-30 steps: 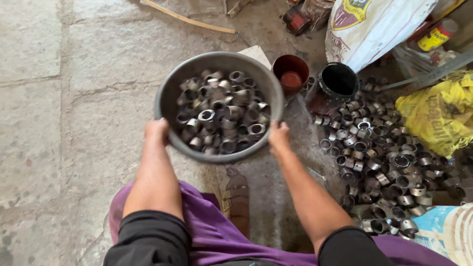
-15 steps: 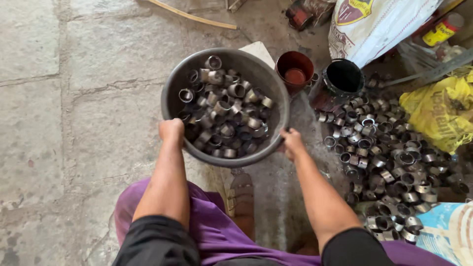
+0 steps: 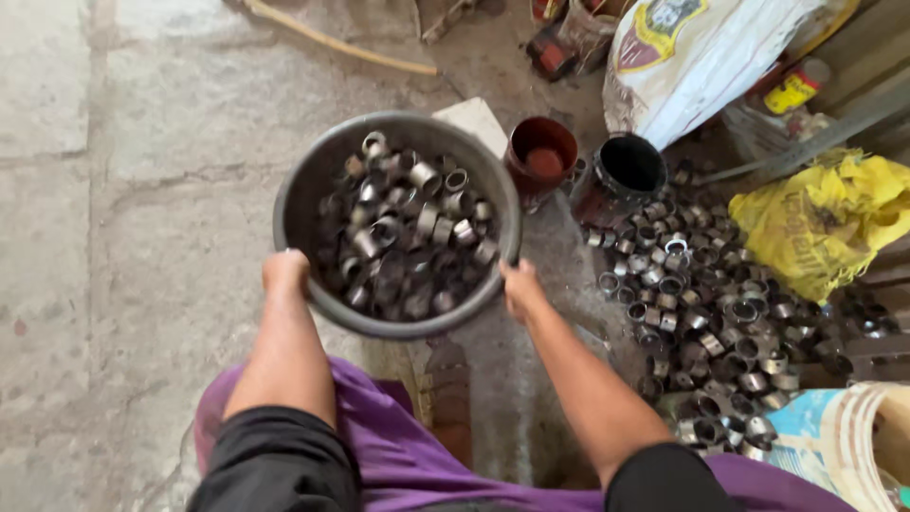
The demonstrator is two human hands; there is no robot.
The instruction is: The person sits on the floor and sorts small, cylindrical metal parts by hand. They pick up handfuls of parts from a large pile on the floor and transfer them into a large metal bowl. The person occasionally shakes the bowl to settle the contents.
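Head view: both hands, left and right, gripped a bowl of rings above the stone floor; more rings lay in a pile.

A cracked stone floor is carrying a heap of metal rings along its right side, with a red pot, a black pot, a yellow bag and a white sack lying near its far right corner.

Cracked stone-slab floor, daylight, cluttered edge
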